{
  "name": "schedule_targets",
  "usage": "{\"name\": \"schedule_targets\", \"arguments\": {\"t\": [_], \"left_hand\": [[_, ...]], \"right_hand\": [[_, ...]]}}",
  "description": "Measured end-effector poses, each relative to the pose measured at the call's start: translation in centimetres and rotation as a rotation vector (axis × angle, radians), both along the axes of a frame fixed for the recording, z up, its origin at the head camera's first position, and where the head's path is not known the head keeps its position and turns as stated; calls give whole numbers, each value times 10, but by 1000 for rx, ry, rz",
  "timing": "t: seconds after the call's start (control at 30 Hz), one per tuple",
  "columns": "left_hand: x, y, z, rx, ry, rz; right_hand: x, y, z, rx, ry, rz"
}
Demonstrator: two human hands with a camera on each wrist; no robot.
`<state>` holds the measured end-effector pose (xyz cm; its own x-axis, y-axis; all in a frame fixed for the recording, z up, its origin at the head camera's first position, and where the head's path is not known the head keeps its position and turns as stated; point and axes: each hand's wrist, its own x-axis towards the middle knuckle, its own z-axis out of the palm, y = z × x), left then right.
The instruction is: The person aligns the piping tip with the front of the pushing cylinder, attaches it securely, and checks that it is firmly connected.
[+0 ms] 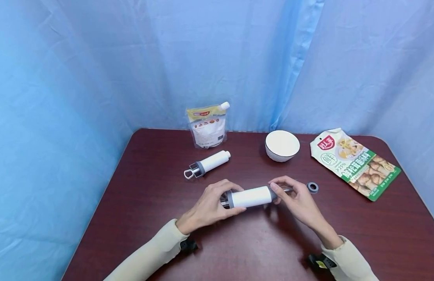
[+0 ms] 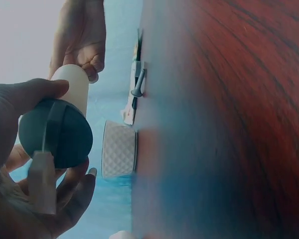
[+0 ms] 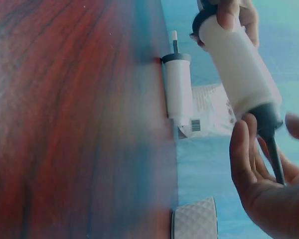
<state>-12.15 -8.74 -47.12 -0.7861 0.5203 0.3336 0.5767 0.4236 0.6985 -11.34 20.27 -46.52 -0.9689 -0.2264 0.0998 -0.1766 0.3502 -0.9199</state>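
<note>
A white syringe-like tube [image 1: 252, 196] with grey ends is held above the table between both hands. My left hand [image 1: 211, 203] grips its handle end, thumb and fingers round the grey collar [image 2: 55, 133]. At the other end, my right hand [image 1: 298, 198] holds the grey nozzle cap [image 3: 265, 119] with its fingers. A long thin nozzle [image 3: 275, 157] points from that cap into the right palm. Just beyond the right hand, a loose grey nozzle piece [image 1: 312, 187] with a ring-shaped end lies on the table, partly hidden by the hand.
A second white tube [image 1: 215, 160] with a pull handle lies behind the left hand. Further back stand a spouted pouch [image 1: 209, 130] and a white bowl [image 1: 282, 145]. A green-and-white food packet [image 1: 355, 164] lies at the right of the dark red table [image 1: 143, 187].
</note>
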Motion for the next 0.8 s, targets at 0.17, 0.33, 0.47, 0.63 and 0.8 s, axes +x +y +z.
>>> {"name": "schedule_targets", "arguments": {"t": [0.17, 0.33, 0.47, 0.63, 0.8], "left_hand": [[-2, -1, -1, 31, -78, 28], [-2, -2, -1, 17, -123, 17], [-1, -2, -1, 4, -119, -5], [-1, -3, -1, 5, -111, -23], [-1, -6, -3, 6, -161, -41]], "right_hand": [[1, 10, 3, -57, -46, 140], [1, 16, -1, -52, -103, 186], [1, 13, -5, 13, -119, 141], [1, 9, -5, 63, -115, 92], [1, 9, -2, 52, -83, 98]]}}
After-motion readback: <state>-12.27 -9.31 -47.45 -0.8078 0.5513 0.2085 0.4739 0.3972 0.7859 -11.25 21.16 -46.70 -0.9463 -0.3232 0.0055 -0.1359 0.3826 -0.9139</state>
